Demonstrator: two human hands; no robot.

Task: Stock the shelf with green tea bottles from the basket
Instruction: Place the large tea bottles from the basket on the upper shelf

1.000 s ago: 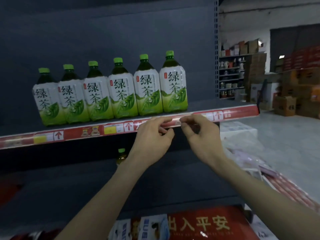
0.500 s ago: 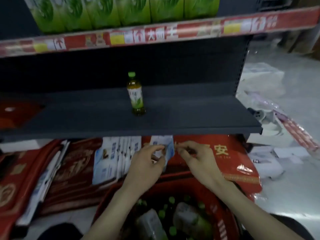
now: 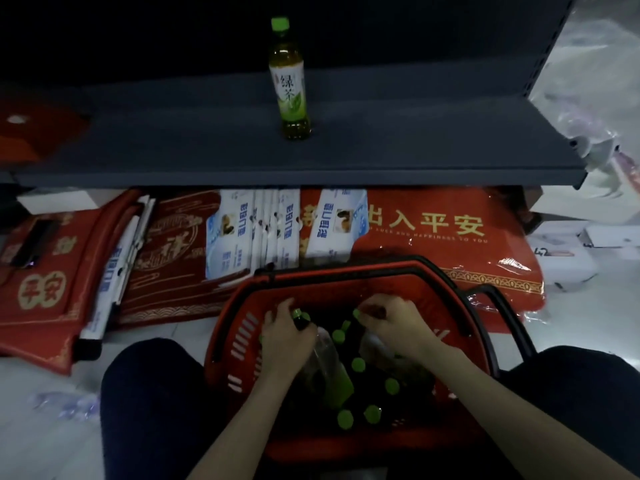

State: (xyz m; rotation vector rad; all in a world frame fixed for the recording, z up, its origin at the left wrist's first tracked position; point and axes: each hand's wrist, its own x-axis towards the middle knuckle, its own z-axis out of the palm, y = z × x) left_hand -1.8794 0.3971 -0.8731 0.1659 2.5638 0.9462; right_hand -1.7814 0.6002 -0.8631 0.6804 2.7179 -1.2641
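**Both hands down among the bottles in the red basket**

One green tea bottle (image 3: pixel 290 81) stands upright on the dark shelf (image 3: pixel 381 150): green cap, pale label, amber tea showing at the base. More bottles fill the red basket (image 3: pixel 239 341) on the floor between the person's knees, mostly seen as green caps (image 3: pixel 358 364). The left hand (image 3: pixel 285 336) has its fingers curled around one bottle's neck (image 3: pixel 300 318). The right hand (image 3: pixel 394 323) pinches fingers together at another cap; whether it grips cannot be told.
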